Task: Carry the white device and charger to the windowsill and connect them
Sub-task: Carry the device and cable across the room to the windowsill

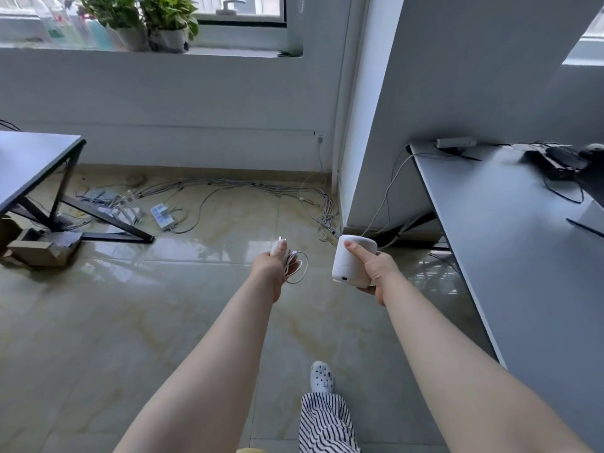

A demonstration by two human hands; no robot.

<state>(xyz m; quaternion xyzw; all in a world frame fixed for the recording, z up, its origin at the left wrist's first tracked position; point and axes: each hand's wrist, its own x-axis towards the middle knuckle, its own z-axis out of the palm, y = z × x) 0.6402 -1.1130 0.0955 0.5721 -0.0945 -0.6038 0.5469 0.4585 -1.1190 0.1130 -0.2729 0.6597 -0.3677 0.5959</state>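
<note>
White device [352, 260]: squat, rounded cylinder, held in mid-air above the tiled floor [98, 322], well short of the windowsill [228, 51]. Long axis roughly upright, tilted a little with the top leaning far and right. A small dark port shows low on the near face, at the bottom edge, turned toward the wearer.

Right hand [376, 273]: closed around the device from its right side, thumb laid up the near face, remaining fingers wrapped behind and mostly hidden.

Charger [287, 256]: white plug block with a loose loop of white cable, level with the device and just to its left, the two apart and not joined. Which end of the cable is free cannot be told.

Left hand [273, 268]: closed on the charger, thumb pressed on top, cable loop hanging out to the right of the fist.

Relation for the coming move: windowsill lies far and left of both hands, high in the scene; left hand is the nearer to it. The port faces away from the sill, so the device probably needs turning before plugging in.

Surroundings: potted plants [140, 21] and bottles [58, 24] occupy the left sill; the bare stretch is right of the plants. Cables [228, 188] litter the far floor. Desks [506, 256] flank left and right.
</note>
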